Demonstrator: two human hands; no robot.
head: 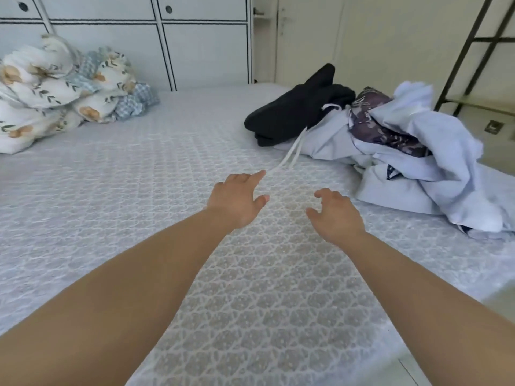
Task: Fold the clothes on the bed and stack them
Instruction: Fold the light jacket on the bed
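Both arms reach out over the bed [111, 190]; the left hand [237, 199] and right hand [335, 215] hover with fingers loosely spread, holding nothing. Beyond them, at the far right, lies the unfolded clothes pile [412, 162]: pale blue garments, a purple patterned piece, a black garment [295, 110]. A floral quilt [55, 87] sits far left.

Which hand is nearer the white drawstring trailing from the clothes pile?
Left. The left hand reaches with its fingertips almost at the free end of the white drawstring; the right hand hovers lower and to the right, clearly apart from it.
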